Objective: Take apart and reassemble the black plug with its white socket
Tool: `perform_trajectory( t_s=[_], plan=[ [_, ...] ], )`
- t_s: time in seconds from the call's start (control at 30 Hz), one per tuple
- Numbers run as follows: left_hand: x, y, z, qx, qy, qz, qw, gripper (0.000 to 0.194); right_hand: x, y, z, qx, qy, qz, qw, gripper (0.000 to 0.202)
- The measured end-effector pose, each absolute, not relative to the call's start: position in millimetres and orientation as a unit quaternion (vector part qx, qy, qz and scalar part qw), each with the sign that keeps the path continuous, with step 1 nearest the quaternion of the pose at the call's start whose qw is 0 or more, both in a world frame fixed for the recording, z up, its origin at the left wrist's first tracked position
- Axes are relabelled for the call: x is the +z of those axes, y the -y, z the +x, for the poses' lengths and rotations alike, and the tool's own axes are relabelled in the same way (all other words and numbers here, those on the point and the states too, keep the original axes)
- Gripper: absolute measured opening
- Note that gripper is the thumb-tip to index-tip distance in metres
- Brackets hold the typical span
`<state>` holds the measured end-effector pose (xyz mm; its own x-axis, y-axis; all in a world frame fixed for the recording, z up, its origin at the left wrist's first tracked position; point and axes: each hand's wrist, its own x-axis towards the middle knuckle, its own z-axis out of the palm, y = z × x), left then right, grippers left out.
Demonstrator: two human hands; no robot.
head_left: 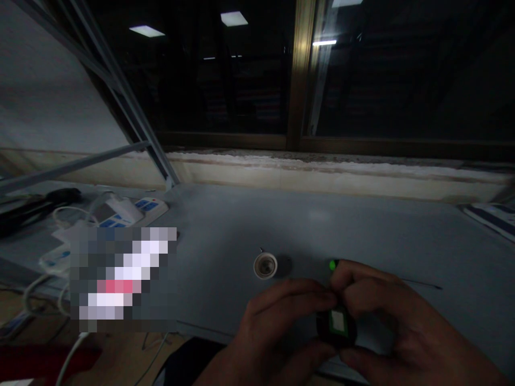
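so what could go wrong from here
The dark piece could slip from the fingertips of the left hand and right hand and perhaps fall off the table, since the front edge is close. The thin rod shows beside the right hand and might get knocked. The dim light could make the small bit by the white cup easy to lose.

Window frame (304, 75) — glossy, brassy metal

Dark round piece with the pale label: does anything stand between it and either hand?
Nothing visible does: the left hand and right hand both touch the dark round piece. The white round cup stands apart, beyond the left hand. The piece's underside is hidden.
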<state>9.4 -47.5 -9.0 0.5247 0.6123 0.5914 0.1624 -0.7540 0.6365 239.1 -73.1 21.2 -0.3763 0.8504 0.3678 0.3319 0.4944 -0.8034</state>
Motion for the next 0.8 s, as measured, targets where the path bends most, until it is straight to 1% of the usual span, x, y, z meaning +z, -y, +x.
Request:
perform_trajectory(
  t_s=[0.17, 0.33, 0.4, 0.5, 0.57, 0.7, 0.8],
  plan=[
    [-11.3, 46.6, 8.8, 0.435, -0.234, 0.822, 0.285, 0.061, 13.2, 75.9, 241.9, 0.301, 0.758, -0.408, 0.411, 0.034],
    [-11.8, 47.5, 8.9, 0.44, -0.239, 0.815, 0.29, 0.062, 6.6, 80.7, 240.1, 0.341, 0.736, -0.415, 0.413, 0.03],
    [-11.7, 47.7, 9.1, 0.435, -0.238, 0.817, 0.293, 0.061, 4.8, 83.1, 238.7, 0.353, 0.718, -0.417, 0.431, 0.037],
    [-11.0, 47.5, 9.5, 0.436, -0.234, 0.816, 0.299, 0.06, 4.9, 84.5, 237.9, 0.351, 0.7, -0.423, 0.456, 0.052],
    [-11.5, 47.4, 9.7, 0.443, -0.238, 0.811, 0.299, 0.062, 7.0, 83.1, 237.6, 0.343, 0.706, -0.418, 0.457, 0.058],
    [-15.0, 48.2, 10.1, 0.453, -0.259, 0.802, 0.29, 0.061, 9.9, 78.6, 235.3, 0.328, 0.725, -0.412, 0.445, 0.049],
    [-16.5, 48.1, 11.5, 0.471, -0.251, 0.796, 0.286, 0.057, 9.1, 77.5, 232.9, 0.312, 0.724, -0.409, 0.46, 0.05]
  ],
)
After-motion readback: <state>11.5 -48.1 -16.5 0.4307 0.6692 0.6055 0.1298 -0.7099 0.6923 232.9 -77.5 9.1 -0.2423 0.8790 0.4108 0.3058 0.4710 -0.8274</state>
